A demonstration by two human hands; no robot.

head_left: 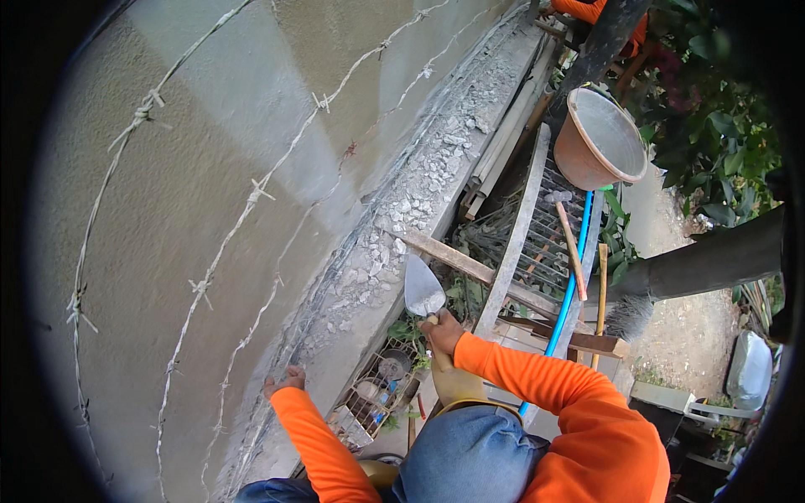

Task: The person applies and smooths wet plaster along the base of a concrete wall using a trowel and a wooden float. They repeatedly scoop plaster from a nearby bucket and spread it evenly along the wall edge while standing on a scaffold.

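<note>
My right hand (442, 332) is closed around the handle of a pointed trowel (422, 287). Its grey metal blade points away from me beside the edge of the concrete ledge (350, 323), with a little pale material near the handle end. My left hand (285, 381) is over the near part of the ledge, close to the wall; its fingers look loosely apart and hold nothing visible. Broken concrete rubble (411, 197) covers the ledge top, mostly farther along.
Barbed wire (254, 194) runs in several strands before the wall (201, 109). A slatted metal platform (513, 243) stands right, carrying an orange bucket (579, 155), a hammer (572, 251) and a blue pipe (570, 295). A wooden bar (449, 258) reaches the ledge. Another person's orange sleeve (579, 10) shows far off.
</note>
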